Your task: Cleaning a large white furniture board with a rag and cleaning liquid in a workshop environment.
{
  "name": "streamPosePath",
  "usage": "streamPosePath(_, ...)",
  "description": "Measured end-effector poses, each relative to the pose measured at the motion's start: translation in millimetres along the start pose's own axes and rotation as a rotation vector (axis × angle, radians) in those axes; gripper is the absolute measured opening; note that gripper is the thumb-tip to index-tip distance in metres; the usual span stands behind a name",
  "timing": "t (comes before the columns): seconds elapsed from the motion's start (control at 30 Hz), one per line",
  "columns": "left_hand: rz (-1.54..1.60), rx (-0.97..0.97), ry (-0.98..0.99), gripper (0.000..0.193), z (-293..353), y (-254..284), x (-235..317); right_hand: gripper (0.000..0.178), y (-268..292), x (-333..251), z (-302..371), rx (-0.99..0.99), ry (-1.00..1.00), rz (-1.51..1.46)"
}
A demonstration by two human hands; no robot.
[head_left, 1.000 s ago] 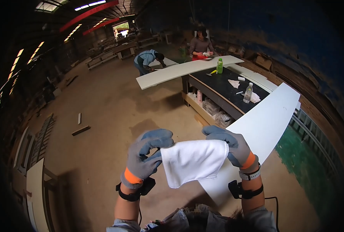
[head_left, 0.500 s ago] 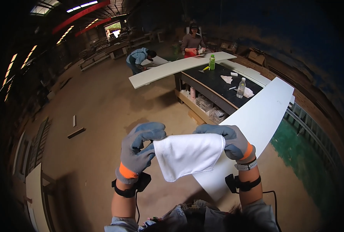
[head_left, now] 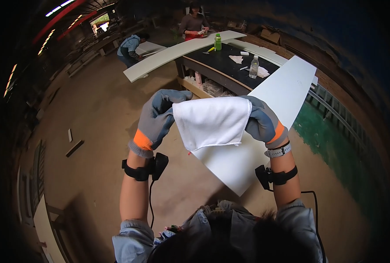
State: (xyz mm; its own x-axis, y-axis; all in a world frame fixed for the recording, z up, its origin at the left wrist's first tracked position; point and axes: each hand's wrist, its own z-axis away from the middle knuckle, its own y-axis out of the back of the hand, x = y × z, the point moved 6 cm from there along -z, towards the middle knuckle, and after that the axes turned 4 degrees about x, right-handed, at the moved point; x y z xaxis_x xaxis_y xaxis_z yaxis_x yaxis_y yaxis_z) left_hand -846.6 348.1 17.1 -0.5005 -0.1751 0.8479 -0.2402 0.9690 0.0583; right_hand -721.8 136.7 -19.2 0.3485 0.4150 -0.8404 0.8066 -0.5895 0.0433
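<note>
Both hands wear grey gloves with orange cuffs and pinch the top corners of a white cloth (head_left: 210, 120), which hangs folded between them at the centre of the view. The left hand (head_left: 157, 118) grips the corner at nine o'clock of the cloth, the right hand (head_left: 260, 122) the corner at three o'clock, fingers closed on the fabric. Behind the cloth a long white board (head_left: 269, 114) runs toward one o'clock. At twelve o'clock stands a dark table (head_left: 230, 61) with a green bottle (head_left: 218, 42) and a clear bottle (head_left: 254, 67); another white board (head_left: 177, 53) lies across it.
</note>
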Motion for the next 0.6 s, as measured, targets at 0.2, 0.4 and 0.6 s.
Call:
streamPosePath(0.2,-0.140,-0.013,-0.102,0.026,5.9,-14.8,11.4,0.035,-5.6,-33.9,6.2,-0.042,0.178,0.497)
streamPosePath(0.4,-0.599,-0.066,-0.637,0.021,57.2,-45.3,79.6,0.026,-0.9,-62.1,38.0,0.078,0.258,0.233)
streamPosePath(0.6,-0.801,-0.280,-0.786,0.022,125.1,-84.9,94.4,0.033,-3.0,-72.9,68.6,0.323,0.267,0.192)
